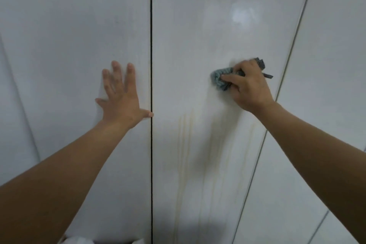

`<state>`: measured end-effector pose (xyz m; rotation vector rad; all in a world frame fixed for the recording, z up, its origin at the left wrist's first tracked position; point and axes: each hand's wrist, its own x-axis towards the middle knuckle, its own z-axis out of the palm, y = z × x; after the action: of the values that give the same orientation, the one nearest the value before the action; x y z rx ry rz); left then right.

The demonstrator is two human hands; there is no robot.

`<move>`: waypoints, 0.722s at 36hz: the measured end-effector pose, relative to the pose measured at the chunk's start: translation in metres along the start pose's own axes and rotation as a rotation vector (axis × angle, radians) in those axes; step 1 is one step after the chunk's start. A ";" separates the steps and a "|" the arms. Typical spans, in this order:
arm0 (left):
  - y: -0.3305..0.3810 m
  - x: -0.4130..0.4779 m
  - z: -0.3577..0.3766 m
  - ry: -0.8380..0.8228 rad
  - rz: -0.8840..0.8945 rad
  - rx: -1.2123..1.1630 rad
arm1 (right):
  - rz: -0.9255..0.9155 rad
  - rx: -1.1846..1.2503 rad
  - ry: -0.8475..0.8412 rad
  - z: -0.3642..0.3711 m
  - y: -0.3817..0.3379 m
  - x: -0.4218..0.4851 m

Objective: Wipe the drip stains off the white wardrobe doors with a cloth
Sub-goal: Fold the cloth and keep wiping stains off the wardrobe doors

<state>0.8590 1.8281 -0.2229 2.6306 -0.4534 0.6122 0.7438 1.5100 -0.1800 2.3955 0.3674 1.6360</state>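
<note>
The cloth [218, 79], a bunched blue-grey wad, lay pressed against the stained door [198, 25] well to the right of the dark seam [151, 45] between the two doors. The right hand [249, 87] gripped it with the fingers curled round the bundle, and loose ends stuck out past the knuckles. Wadding it that way probably gave a firm pad to push through.

The drip stains [186, 134], pale yellowish streaks, ran down the same door just right of the seam, below the cloth and on to the lower edge of view. With the cloth above most of them, the wiping seemed set to work from the top down, so that loosened dirt would not run over cleaned surface.

Left of the seam, the left hand [118, 93] lay flat on the neighbouring door [69, 25]. Its fingers were spread wide and held nothing, and the thumb tip reached the seam itself. It most likely braced the body and kept the doors from rocking under the rubbing.

Far right of the seam, a thinner seam [297, 35] marked off a third panel [336, 65]. A patch of glare [243, 14] sat high above the cloth.
</note>
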 end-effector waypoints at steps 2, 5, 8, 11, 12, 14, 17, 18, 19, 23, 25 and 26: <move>0.000 -0.001 0.000 0.010 -0.001 0.009 | 0.087 0.028 0.037 -0.001 0.004 0.005; 0.000 -0.002 0.001 -0.002 0.004 0.015 | 0.141 0.041 0.058 0.007 -0.002 -0.021; -0.001 -0.001 0.001 -0.001 -0.001 0.009 | 0.172 0.061 0.008 0.016 -0.016 -0.062; 0.001 -0.001 -0.002 -0.008 -0.003 -0.002 | 0.003 0.050 -0.098 0.009 -0.005 -0.060; 0.001 -0.001 -0.002 -0.009 -0.004 -0.001 | -0.047 0.037 -0.113 0.003 0.003 -0.048; 0.001 -0.001 -0.002 -0.003 -0.009 -0.001 | -0.059 0.008 -0.049 -0.009 0.020 -0.018; 0.001 0.001 -0.002 -0.005 -0.003 -0.010 | 0.095 -0.018 0.074 -0.021 0.039 0.013; 0.002 0.000 -0.002 -0.008 -0.001 -0.011 | 0.130 -0.014 0.086 -0.022 0.042 0.015; 0.002 -0.001 -0.003 -0.010 0.000 -0.009 | 0.149 -0.013 0.092 -0.021 0.044 0.013; 0.002 -0.003 -0.002 -0.012 -0.003 0.003 | 0.247 -0.016 0.133 -0.006 0.028 -0.037; 0.003 -0.003 -0.003 -0.016 -0.002 -0.001 | 0.307 0.012 0.095 0.003 0.012 -0.080; 0.003 -0.003 -0.003 -0.019 -0.001 -0.003 | 0.299 0.012 0.068 0.007 0.007 -0.099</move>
<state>0.8546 1.8271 -0.2208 2.6358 -0.4588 0.5866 0.7158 1.4706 -0.2671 2.5056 0.0283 1.8441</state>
